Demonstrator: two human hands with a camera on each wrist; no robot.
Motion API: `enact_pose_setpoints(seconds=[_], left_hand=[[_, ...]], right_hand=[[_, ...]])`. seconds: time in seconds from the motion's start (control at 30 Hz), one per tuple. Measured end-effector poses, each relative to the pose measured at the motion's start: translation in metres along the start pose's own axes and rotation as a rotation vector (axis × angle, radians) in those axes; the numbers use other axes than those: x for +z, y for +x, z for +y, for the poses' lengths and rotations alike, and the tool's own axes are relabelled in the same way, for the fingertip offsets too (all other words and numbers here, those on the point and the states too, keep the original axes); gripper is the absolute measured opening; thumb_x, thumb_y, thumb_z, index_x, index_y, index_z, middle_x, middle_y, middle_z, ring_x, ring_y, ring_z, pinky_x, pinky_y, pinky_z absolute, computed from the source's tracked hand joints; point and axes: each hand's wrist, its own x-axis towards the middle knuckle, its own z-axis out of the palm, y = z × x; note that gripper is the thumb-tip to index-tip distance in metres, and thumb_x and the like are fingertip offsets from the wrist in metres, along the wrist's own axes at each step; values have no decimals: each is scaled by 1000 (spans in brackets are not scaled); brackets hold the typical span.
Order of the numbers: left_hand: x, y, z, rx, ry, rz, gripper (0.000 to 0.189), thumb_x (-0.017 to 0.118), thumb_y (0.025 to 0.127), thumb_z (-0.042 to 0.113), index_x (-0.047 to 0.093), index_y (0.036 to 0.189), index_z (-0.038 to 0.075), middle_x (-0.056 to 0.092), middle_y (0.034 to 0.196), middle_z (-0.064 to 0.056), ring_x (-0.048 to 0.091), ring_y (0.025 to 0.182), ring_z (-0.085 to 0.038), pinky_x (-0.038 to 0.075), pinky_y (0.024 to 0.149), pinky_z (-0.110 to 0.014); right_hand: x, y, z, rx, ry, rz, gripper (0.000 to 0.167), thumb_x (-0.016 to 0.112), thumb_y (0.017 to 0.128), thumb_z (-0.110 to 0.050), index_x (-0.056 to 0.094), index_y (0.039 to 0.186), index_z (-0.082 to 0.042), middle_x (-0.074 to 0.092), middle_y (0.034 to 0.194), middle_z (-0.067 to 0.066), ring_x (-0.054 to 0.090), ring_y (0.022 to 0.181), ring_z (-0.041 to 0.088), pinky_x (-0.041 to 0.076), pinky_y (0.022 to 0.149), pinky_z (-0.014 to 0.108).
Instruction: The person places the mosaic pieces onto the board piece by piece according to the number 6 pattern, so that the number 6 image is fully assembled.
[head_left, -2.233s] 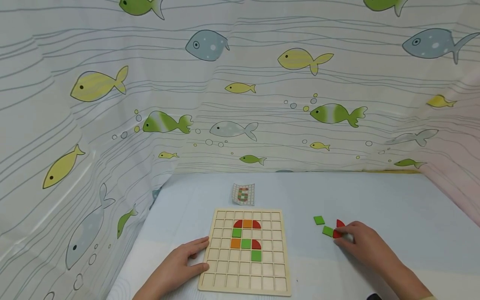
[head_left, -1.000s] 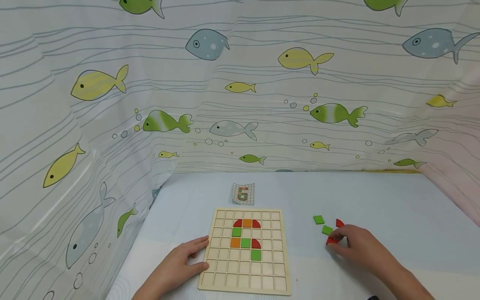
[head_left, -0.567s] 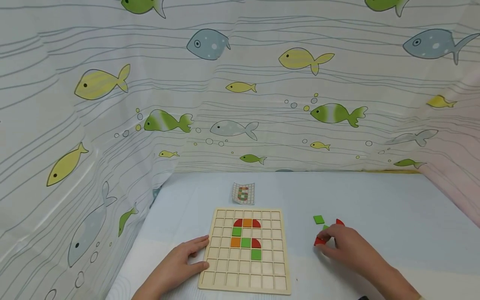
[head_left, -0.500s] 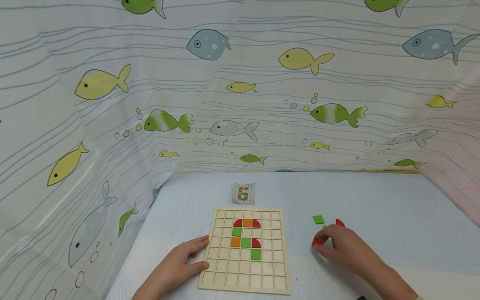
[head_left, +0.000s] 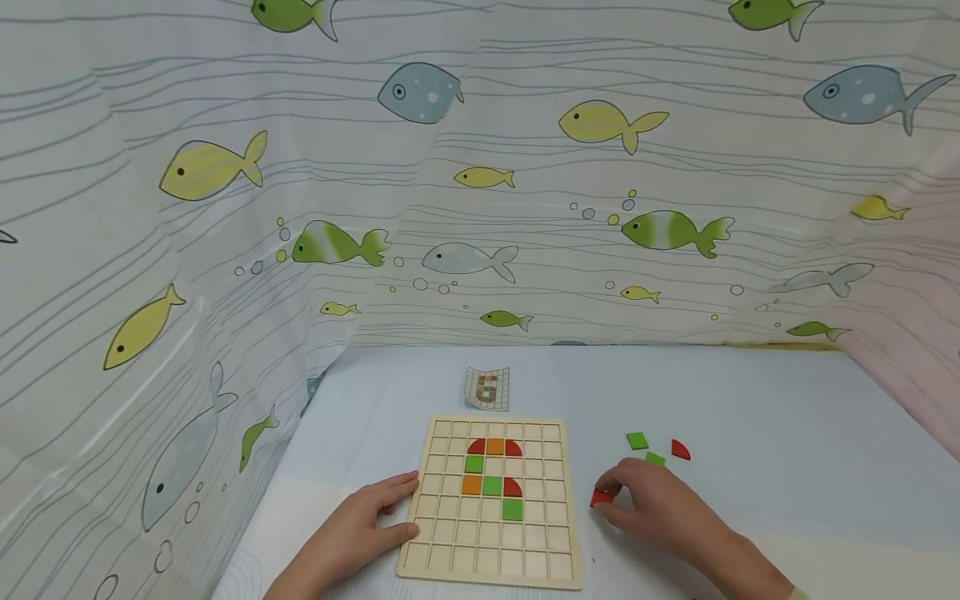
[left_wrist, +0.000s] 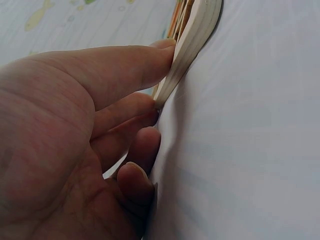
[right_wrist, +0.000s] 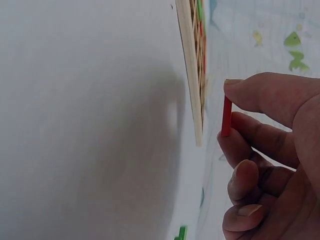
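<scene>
My right hand [head_left: 656,508] pinches a red tile [head_left: 599,497] between thumb and fingertips, just right of the wooden grid board [head_left: 487,580]. In the right wrist view this tile [right_wrist: 226,120] shows edge-on, above the table. My left hand [head_left: 365,525] rests at the board's left edge, its thumb and fingertips touching the frame; the left wrist view shows the thumb [left_wrist: 135,70] against the board's side. Set in the board's cells are red quarter-circle tiles, orange squares and green squares, among them an orange tile [head_left: 471,484] and a green tile [head_left: 512,509].
Beyond my right hand lie a green square tile [head_left: 637,440], a second green tile [head_left: 656,458] partly hidden by the hand, and a red quarter-circle tile [head_left: 680,450]. A small printed pattern card [head_left: 487,389] lies behind the board. A fish-print curtain [head_left: 540,192] encloses the table.
My right hand has drawn the red tile away from the loose tiles, leftward and nearer the board, uncovering the other red piece. The left hand stays at the board's edge.
</scene>
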Motion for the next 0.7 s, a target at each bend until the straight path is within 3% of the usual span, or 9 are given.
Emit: enact_pose_setpoints(seconds=[0.27,0.5,0.7], left_hand=[[1,1,0,16,-7,10,68,72,87,47,56,141,8,48,148,4,54,123,-20,48,93,-31],[1,2,0,16,-3,8,68,73,87,48,57,141,10,49,148,5,56,121,-19,48,93,-33],[1,2,0,29,-3,15,68,73,87,48,56,141,10,49,148,5,55,121,-20,48,94,-34]], right_hand=[[9,8,-14,-40,2,-46,11,78,84,-23,74,93,-25,57,85,-23,54,80,0,50,73,27],[17,16,-27,-38,18,-90,8,77,85,-29,72,92,-26,55,84,-24,52,79,1,49,72,26],[25,23,-39,-43,55,-142,7,74,85,-25,72,91,-26,55,85,-22,52,78,2,49,71,25]])
